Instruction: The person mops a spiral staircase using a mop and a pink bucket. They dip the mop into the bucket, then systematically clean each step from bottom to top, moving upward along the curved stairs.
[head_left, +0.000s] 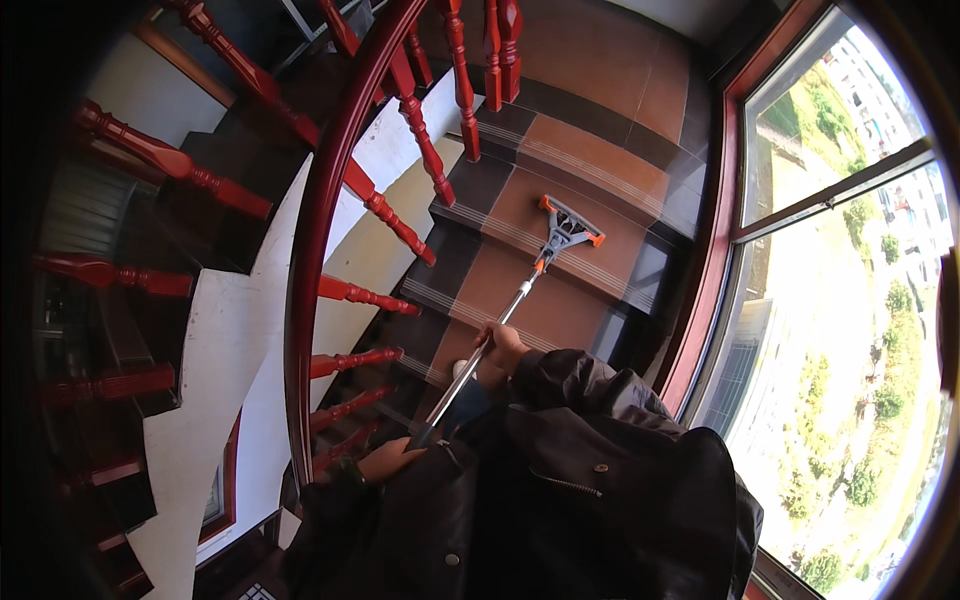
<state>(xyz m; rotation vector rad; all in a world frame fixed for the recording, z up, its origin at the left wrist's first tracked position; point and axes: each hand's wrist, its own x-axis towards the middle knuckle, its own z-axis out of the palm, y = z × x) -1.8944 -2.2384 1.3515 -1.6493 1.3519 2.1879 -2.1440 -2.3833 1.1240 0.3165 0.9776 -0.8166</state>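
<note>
A mop with a steel pole (514, 302) runs diagonally up from my body. Its grey and orange head (568, 231) lies over a brown-tiled stair tread (600, 202); the underside is hidden. My right hand (501, 345) grips the middle of the pole. Lower down, my left hand (390, 459) is closed around the dark grip (422, 436) at the pole's end. Both arms wear dark jacket sleeves.
A dark red handrail (304, 300) on turned red balusters (426, 157) curves along the left of the stairs. At the right stands a window with a red frame (712, 262). Several steps descend below, and a wider tiled landing (592, 60) lies at the top.
</note>
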